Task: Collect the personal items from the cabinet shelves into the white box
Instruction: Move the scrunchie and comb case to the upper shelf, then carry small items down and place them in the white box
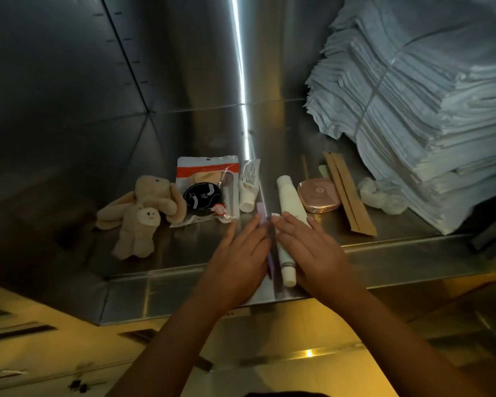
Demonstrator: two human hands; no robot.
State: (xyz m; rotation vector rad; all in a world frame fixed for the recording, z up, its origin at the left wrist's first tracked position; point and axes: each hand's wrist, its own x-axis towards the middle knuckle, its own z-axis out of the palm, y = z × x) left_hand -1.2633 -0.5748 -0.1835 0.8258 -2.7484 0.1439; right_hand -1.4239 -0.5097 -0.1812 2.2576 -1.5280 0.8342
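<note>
Personal items lie on a steel cabinet shelf (184, 253). A beige plush bunny (143, 210) sits at the left, beside a clear pouch with a black round item (208, 190). A small white tube (248, 190), a white bottle (289, 196), a pink compact (320, 196), brown paper sleeves (348, 193) and a white scrunchie (381, 196) follow to the right. My left hand (238, 262) lies flat over a purple stick (262, 216). My right hand (309, 247) rests flat beside a slim white tube (285, 262). The white box is not in view.
A tall bound stack of folded white cloths (418, 110) fills the shelf's right side. Steel walls close in the back and left. The shelf's front lip (184, 293) runs below my hands, with yellow-lit flooring (298, 368) beneath.
</note>
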